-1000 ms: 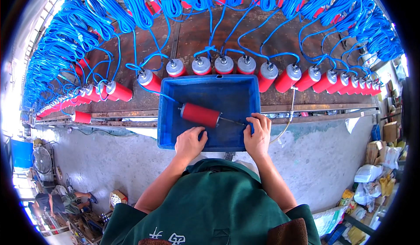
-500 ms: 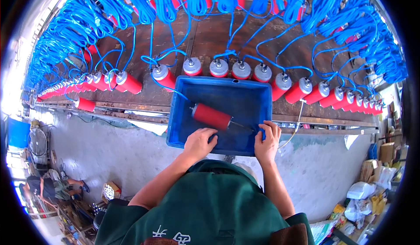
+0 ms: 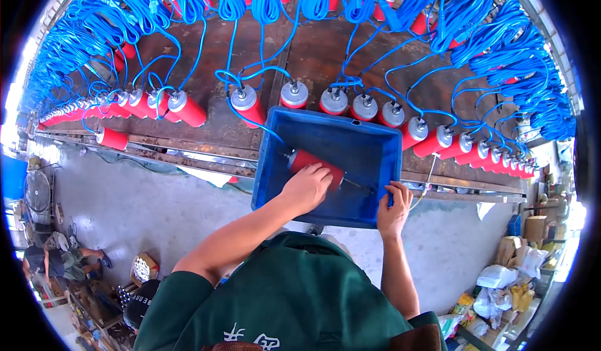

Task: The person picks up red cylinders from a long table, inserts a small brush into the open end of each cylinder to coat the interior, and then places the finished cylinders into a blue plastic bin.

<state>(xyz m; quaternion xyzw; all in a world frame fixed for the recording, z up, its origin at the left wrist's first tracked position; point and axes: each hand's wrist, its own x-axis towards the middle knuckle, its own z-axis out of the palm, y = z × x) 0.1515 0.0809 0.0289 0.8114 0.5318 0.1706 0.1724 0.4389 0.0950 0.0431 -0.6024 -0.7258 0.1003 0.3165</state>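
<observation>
A red cylinder (image 3: 301,159) with metal end fittings lies slanted inside a blue plastic tub (image 3: 335,216). My left hand (image 3: 308,188) reaches over the tub's near side, its fingers curled over the cylinder's middle. From the cylinder's right end a thin metal rod (image 3: 360,185) runs toward my right hand (image 3: 394,208). That hand is closed at the tub's right rim around a small blue piece (image 3: 390,199), mostly hidden by the fingers. A blue cable (image 3: 266,129) reaches the cylinder's left end over the tub's rim.
Red cylinders (image 3: 248,105) with grey caps line the brown worktable (image 3: 219,139) on both sides of the tub. Coiled blue cables (image 3: 266,0) hang above. A pale hose (image 3: 430,174) drops beside my right hand. A person (image 3: 62,263) is at lower left; bags (image 3: 498,276) lie at right.
My left hand has moved from the tub's near rim onto the red cylinder. My right hand stays at the right rim. The whole view has shifted slightly.
</observation>
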